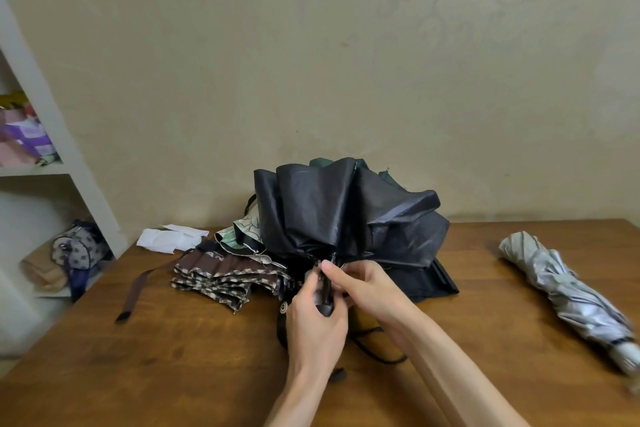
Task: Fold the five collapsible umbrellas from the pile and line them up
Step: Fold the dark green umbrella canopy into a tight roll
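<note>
A black umbrella point(332, 208) stands half collapsed at the middle of the wooden table point(173, 357), its canopy bunched upward. My left hand point(317, 319) grips its black handle from below. My right hand point(360, 282) pinches the shaft just above the handle, at the canopy's base. Behind and beside it lies the pile: a brown checked umbrella point(221, 276), a pale floral umbrella point(244, 230), and a dark green umbrella point(372, 172) mostly hidden at the back. A folded silver-grey umbrella point(568, 295) lies apart at the right.
A white cloth point(169, 239) lies at the table's far left. A brown strap point(138, 291) trails from the checked umbrella. Black cords point(374, 347) lie under my forearms. White shelves point(52, 163) with bags stand at the left, and the wall runs close behind the table.
</note>
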Available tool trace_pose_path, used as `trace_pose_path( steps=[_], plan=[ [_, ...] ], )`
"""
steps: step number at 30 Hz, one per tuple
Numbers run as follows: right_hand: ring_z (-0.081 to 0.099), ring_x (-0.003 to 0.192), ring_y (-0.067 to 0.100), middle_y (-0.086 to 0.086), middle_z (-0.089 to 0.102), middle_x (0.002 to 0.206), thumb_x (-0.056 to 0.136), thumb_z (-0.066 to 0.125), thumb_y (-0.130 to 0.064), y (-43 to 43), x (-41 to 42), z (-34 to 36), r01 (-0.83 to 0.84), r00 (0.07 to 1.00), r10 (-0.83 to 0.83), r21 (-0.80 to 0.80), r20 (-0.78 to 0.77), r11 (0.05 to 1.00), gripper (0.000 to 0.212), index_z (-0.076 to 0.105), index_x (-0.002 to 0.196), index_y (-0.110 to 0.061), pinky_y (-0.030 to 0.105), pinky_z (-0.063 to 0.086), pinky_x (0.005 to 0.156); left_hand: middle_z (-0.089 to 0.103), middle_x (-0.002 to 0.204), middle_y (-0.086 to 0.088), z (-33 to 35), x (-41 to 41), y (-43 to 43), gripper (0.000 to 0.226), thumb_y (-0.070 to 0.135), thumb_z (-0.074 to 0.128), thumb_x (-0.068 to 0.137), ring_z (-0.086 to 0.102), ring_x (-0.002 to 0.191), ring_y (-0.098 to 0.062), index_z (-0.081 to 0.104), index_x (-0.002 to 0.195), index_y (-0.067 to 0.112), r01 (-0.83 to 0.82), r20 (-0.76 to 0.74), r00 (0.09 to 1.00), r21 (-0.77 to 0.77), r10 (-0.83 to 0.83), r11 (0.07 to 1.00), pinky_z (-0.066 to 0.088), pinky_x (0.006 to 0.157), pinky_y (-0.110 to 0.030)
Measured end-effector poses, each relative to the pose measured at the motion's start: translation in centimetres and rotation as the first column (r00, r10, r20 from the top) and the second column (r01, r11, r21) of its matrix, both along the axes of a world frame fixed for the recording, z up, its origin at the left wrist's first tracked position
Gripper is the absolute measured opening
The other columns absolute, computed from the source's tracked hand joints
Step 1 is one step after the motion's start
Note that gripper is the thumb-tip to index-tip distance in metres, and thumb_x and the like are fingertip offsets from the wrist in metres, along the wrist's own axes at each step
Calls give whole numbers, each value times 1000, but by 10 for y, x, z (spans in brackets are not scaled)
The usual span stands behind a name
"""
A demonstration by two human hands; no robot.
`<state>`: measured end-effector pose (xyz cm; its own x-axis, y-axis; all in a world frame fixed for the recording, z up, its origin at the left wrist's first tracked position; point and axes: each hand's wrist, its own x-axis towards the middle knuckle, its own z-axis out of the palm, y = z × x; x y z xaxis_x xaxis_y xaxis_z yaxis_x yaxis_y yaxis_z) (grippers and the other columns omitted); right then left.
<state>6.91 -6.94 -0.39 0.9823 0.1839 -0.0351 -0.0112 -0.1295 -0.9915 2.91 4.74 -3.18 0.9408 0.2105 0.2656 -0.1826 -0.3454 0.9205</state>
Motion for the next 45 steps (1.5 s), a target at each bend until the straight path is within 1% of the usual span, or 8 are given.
trace_pose_path(
  steps=[8,17,22,27,31,37,40,45],
  plan=[
    [52,72,23,10,52,73,84,80,-64,5,4,-4,59,984,-34,139,-173,988,56,57,71,-15,31,41,67,68,113,25,-1,-7,-4,60,9,74,95,61,106,18,50,137,43,36,18,999,-37,-36,999,46,87,-3],
    [71,90,31,22,71,94,93,81,-33,0,10,-6,104,967,5,416,-253,903,48,64,118,4,43,56,88,66,115,25,-8,-4,-5,39,14,75,94,61,112,13,56,123,32,5,138,990,76,-16,997,47,93,-9],
    [68,79,22,10,67,81,100,69,-27,2,9,0,96,958,52,488,-281,867,27,67,84,-5,40,52,86,71,100,19,3,-10,0,16,43,56,97,69,93,-1,56,108,31,-156,282,954,188,99,970,46,72,-12],
    [69,83,21,5,69,82,108,60,-25,-4,8,2,76,955,73,477,-286,876,21,66,94,-10,40,45,91,65,110,15,16,-3,12,21,33,61,100,69,86,-7,58,120,29,-254,331,932,298,150,920,55,64,-28],
    [64,70,18,5,62,76,111,55,-24,-8,8,6,38,972,58,398,-226,917,22,54,96,-8,32,48,77,71,96,18,27,3,18,22,45,61,100,71,93,-9,66,113,28,-203,247,959,256,139,945,58,77,-35],
    [62,64,16,5,65,65,110,58,-34,-6,3,11,59,997,-58,45,-43,997,39,59,80,-9,29,52,67,77,79,6,40,38,14,105,106,46,68,76,97,-28,62,120,16,66,-247,968,46,-53,997,60,93,-58],
    [57,52,4,-7,63,53,109,58,-36,-4,6,9,113,992,-105,-143,63,983,39,54,78,-12,22,44,58,76,82,-9,47,48,5,97,95,28,83,74,93,-35,68,100,9,102,-264,963,180,-52,978,58,91,-56],
    [50,48,-3,-11,49,57,110,55,-29,-7,5,13,174,975,-110,-360,192,917,38,45,75,-18,16,36,51,72,104,-27,41,49,-4,68,61,37,108,69,101,-43,67,102,0,129,-282,956,167,-78,978,55,93,-53]
  ],
)
